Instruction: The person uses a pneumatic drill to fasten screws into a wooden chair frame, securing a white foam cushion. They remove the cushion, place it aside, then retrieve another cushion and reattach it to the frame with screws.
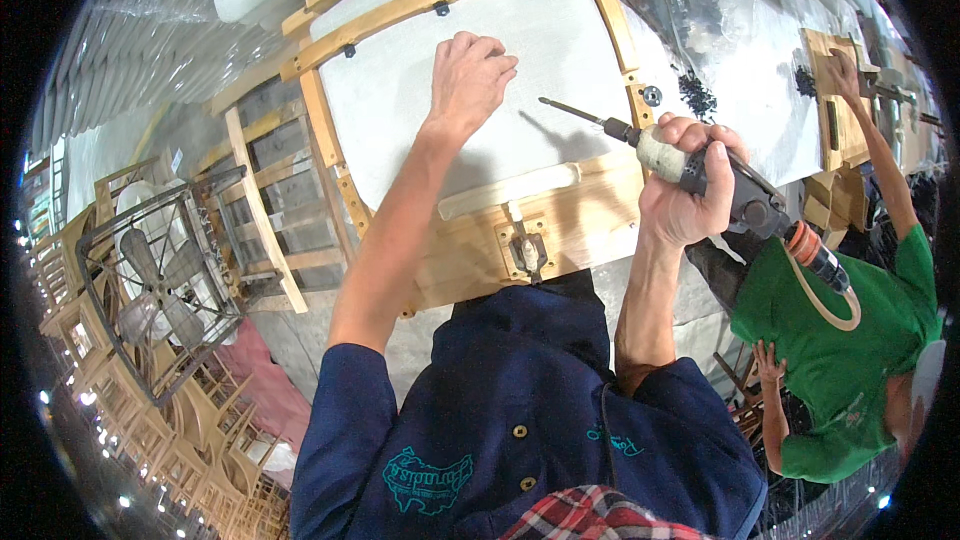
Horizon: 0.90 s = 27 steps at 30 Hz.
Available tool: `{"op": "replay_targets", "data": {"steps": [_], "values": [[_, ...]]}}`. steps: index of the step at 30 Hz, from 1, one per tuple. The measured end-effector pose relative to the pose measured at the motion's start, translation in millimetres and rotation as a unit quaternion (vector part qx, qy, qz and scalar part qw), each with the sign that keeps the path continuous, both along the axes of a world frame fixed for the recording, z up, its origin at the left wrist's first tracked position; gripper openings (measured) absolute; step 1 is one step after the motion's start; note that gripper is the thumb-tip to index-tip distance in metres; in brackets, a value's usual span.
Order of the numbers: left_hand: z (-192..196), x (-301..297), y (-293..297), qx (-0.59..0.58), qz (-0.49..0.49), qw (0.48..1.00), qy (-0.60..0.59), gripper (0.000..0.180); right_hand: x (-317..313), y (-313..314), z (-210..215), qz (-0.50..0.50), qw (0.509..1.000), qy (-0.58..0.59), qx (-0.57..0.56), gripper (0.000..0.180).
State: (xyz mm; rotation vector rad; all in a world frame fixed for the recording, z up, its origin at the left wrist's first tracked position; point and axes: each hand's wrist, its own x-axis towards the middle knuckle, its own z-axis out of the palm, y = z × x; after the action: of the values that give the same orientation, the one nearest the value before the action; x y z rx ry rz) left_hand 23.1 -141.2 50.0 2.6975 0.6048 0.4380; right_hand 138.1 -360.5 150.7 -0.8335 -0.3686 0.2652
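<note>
- Gripped a power driver (752, 206) in the right hand (688, 192), with fingers and thumb wrapped firmly around its body; held it over the right rail of the wooden frame (400, 14), with its long bit pointing inward above the white surface (570, 50) inside that frame.
- Held the left hand (472, 80) over the inside of the wooden frame, near the bit's tip, with fingers curled toward the thumb; could not tell whether pinching anything small.
- Saw a toggle clamp (527, 250) and a pale bar (510, 190) at the near side of the wooden frame, and black brackets (441, 8) along its far rail.
- Made out clear plastic (660, 0) beyond the right corner of the wooden frame, with dark contents showing through; could not tell bag from loose sheet.
- Spotted loose black pieces (697, 95) just right of the wooden frame, outside that plastic.
- Noticed a cardboard box (838, 198) farther right of the wooden frame, beside a co-worker in a green shirt (830, 330); could not make out its contents.
- Glimpsed a fan (160, 285) inside a squarish metal cage, well left of the wooden frame.
</note>
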Motion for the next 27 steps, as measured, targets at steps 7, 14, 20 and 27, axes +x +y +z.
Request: {"op": "replay_targets", "data": {"steps": [7,14,20,27], "values": [[17.2,14.3,-4.9,-0.053,0.005,0.998,0.032,0.018,-0.6,-0.8,-0.2,-0.019,1.0,-0.011,-0.006,0.022],[26.9,13.8,-47.5,-0.731,0.145,0.609,-0.271,0.02,-1.4,-1.9,8.4,-0.028,0.999,-0.03,0.034,0.022],[30.3,8.1,-74.4,-0.842,0.169,0.357,-0.367,0.021,-10.0,-2.2,15.5,-0.028,0.998,-0.041,0.037,0.022],[24.8,10.3,-90.7,-0.857,0.088,0.35,-0.369,0.016,-20.0,-6.4,25.7,-0.051,0.998,-0.028,0.035,0.022]]}}
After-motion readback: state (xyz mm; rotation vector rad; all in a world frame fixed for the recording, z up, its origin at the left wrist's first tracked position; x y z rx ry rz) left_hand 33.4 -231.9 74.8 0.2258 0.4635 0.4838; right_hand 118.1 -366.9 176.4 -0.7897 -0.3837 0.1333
